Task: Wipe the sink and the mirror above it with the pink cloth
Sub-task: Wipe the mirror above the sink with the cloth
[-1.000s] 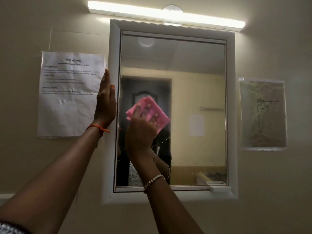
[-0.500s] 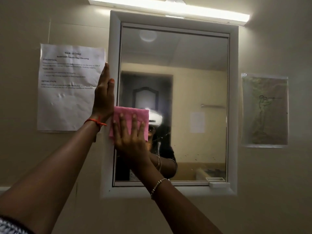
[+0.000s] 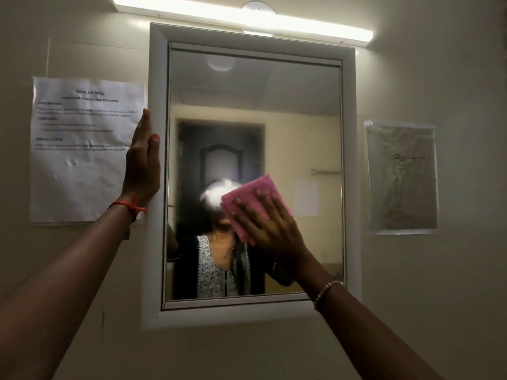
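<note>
A white-framed mirror (image 3: pixel 274 86) hangs on the wall in front of me. My right hand (image 3: pixel 270 229) presses the folded pink cloth (image 3: pixel 259 187) flat against the glass, a little below and right of the mirror's middle, with its fingers spread and straight. My left hand (image 3: pixel 142 165) rests flat on the left side of the mirror frame, fingers pointing up. The sink is out of view.
A tube light (image 3: pixel 247 19) glows above the mirror. A printed sheet (image 3: pixel 82 149) is taped to the wall on the left and a drawing in a plastic sleeve (image 3: pixel 402 176) on the right. The mirror reflects a person and a door.
My right hand has slid the pink cloth from the mirror's left edge rightward to the middle of the glass. The left hand has stayed on the frame.
</note>
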`<action>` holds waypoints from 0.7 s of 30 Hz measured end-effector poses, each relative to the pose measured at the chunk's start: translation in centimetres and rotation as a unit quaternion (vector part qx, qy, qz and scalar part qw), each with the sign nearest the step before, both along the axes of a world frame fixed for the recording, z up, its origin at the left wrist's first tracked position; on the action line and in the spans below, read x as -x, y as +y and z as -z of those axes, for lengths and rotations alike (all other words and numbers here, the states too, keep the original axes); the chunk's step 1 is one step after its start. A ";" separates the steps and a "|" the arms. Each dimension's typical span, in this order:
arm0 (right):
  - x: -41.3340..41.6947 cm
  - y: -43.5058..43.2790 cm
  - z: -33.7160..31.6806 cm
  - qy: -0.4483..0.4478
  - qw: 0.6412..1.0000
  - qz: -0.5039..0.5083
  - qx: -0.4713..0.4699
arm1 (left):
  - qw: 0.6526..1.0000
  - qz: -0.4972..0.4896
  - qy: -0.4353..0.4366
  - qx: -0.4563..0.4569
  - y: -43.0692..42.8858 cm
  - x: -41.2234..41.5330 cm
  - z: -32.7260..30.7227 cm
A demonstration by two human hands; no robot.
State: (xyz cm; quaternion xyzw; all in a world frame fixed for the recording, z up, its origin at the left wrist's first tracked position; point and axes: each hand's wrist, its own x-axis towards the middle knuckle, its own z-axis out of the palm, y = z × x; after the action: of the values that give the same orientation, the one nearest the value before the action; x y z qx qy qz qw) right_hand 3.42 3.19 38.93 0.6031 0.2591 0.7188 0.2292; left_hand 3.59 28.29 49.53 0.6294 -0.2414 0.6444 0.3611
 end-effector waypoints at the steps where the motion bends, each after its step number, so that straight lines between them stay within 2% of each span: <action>1: 0.1 -0.9 0.0 0.002 1.000 -0.002 -0.011 | 1.000 -0.002 0.001 0.001 0.0 0.0 0.0; 9: 1.8 -6.6 0.2 0.078 0.987 0.004 -0.138 | 1.000 -0.012 0.007 0.008 0.0 0.1 0.1; 12: 2.8 -7.9 -0.1 0.085 0.972 -0.025 -0.217 | 1.000 -0.013 0.005 0.011 0.1 0.0 0.3; 14: 3.4 -8.6 0.4 0.099 0.948 -0.049 -0.298 | 1.000 -0.011 0.001 0.012 0.1 -0.1 0.4; 17: 4.1 -8.2 1.7 0.132 0.893 -0.083 -0.422 | 1.000 -0.008 0.000 0.015 0.0 -0.2 0.4; 21: 4.4 -5.1 2.9 0.166 0.830 -0.099 -0.523 | 1.000 -0.003 -0.006 0.022 -0.3 -0.2 0.4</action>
State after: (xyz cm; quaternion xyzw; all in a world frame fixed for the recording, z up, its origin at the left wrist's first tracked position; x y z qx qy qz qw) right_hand -0.94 -1.95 36.07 0.7141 -0.0630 0.6549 -0.2390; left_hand 3.79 28.01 49.11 0.6184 -0.2271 0.6543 0.3714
